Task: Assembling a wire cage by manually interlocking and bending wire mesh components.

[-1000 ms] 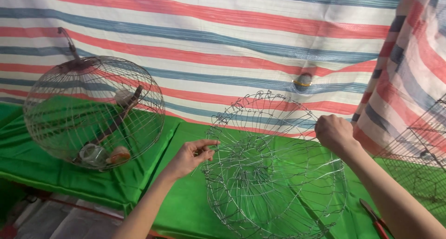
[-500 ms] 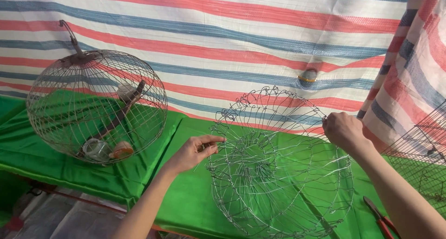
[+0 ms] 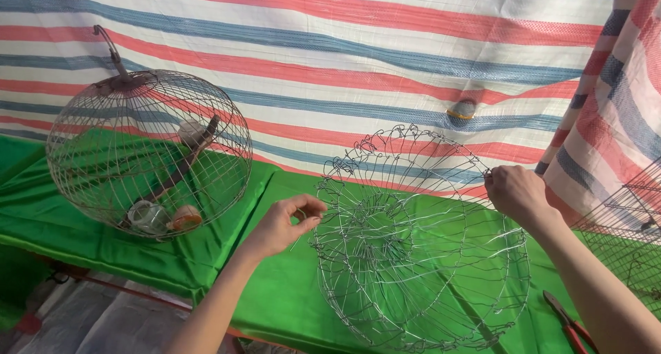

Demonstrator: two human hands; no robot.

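Wire half-cage (image 3: 420, 251) on green cloth (image 3: 275, 285): left hand (image 3: 286, 223) pinches its rim, right hand (image 3: 516, 194) pinches the opposite rim.

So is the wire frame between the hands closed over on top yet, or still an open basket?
Open. The unfinished wire cage shows a wide open rim with loose looped wire ends; the left hand and right hand pinch opposite edges.

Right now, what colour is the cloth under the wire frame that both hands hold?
Bright green cloth, seen in the head view, under the wire frame.
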